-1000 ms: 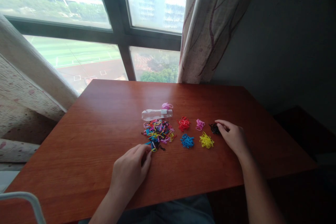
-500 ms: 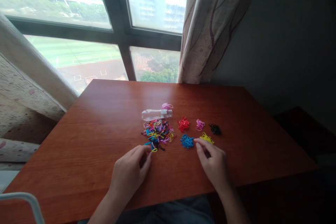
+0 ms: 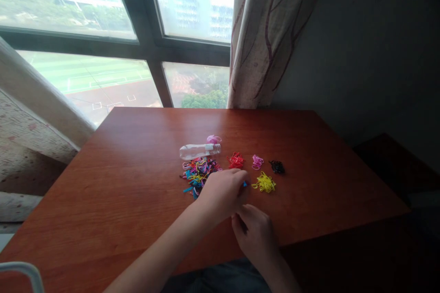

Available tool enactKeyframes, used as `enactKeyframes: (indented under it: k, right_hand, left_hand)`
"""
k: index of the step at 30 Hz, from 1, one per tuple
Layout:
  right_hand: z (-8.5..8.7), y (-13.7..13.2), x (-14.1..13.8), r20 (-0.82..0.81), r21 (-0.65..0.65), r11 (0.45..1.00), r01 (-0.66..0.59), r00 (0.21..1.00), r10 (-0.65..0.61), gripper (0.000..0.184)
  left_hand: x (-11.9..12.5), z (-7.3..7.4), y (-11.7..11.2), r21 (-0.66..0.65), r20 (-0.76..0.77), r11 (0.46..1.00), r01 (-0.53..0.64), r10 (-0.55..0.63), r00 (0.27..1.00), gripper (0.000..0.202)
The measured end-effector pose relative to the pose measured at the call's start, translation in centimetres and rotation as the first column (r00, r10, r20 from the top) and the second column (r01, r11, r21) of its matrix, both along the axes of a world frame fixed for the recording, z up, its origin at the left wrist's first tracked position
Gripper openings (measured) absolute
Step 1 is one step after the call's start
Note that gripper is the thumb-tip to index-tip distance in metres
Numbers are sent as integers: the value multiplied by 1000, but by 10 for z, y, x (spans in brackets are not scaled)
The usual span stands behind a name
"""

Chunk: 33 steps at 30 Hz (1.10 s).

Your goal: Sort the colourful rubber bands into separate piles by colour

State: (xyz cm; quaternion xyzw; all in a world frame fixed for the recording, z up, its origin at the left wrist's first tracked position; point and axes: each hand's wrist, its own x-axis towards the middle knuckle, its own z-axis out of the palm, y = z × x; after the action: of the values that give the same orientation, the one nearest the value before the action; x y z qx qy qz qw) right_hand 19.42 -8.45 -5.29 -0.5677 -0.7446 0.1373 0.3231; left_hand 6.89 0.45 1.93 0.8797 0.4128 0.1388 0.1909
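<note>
My left hand (image 3: 225, 192) reaches across to the right over the small blue rubber bands (image 3: 245, 184), which it mostly covers. Its fingers curl down, their tips hidden, close to the yellow bands (image 3: 266, 183). Below it, nearer to me, is my right hand (image 3: 256, 226), thumb and fingers drawn together; whatever they pinch is hidden. A heap of mixed coloured bands (image 3: 195, 175) lies left of my left wrist, partly behind it. Small piles of red bands (image 3: 236, 160), pink bands (image 3: 257, 161) and black bands (image 3: 277, 167) lie beyond my hands.
A clear plastic bottle (image 3: 195, 151) lies on its side behind the mixed heap, with a pink object (image 3: 213, 139) behind its neck. The wooden table (image 3: 137, 155) reaches to the window. A pale curved bar (image 3: 27, 267) shows at the lower left.
My left hand has moved right from the mixed heap to the blue and yellow bands. My right hand has drawn back towards me and left. The view has shifted slightly.
</note>
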Motion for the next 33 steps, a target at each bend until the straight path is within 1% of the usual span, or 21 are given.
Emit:
enactKeyframes:
  k: [2,4,7,12,16,18,21,24,27,30,33]
  right_hand:
    - [0,-1,-1,28,1,1000,18,999,-18,23]
    - [0,-1,-2,31,6,1000,20,999,-20,23]
    - [-1,0,-2,13,11,1000,20,1000,-20,24]
    - [-3,1,-2,0,29,999,24,1000,-24,25]
    - [-4,0,-2,1,33,999,28,1000,-28,26]
    - [-3,-1,-2,-1,37,999,27,1000,-27,25]
    - [-1,0,-2,-37,30,1000,11,999,-9,22]
    - [0,0,0,-105,8,1000,2,994,-1,23]
    - [0,1,2,-154,-12,1000,3,988,-5,23]
    - [1,2,2,-174,-41,999,-20,985,12,23]
    - [3,3,1,-156,-61,998,-14,988,4,23]
  left_hand:
    - [23,3,12,3,-25,999,51,-51,998,13]
    - [42,1,20,5,-47,996,93,-93,995,13]
    - [62,-3,27,0,-87,991,133,-132,987,16]
    - [78,-7,32,-18,-123,987,160,-161,979,18]
    - [77,-6,33,-16,-110,987,158,-159,981,18]
    - [70,-5,33,-11,-89,990,142,-143,986,17]
    - [52,-3,30,-7,-52,995,99,-99,994,16]
    - [26,-1,21,-10,-19,998,57,-57,998,15]
    - [-6,-1,8,-20,30,999,25,-25,999,14]
    - [-40,-6,-8,-52,189,994,-92,100,977,14]
    - [-75,-18,-25,-58,268,966,-254,260,928,16]
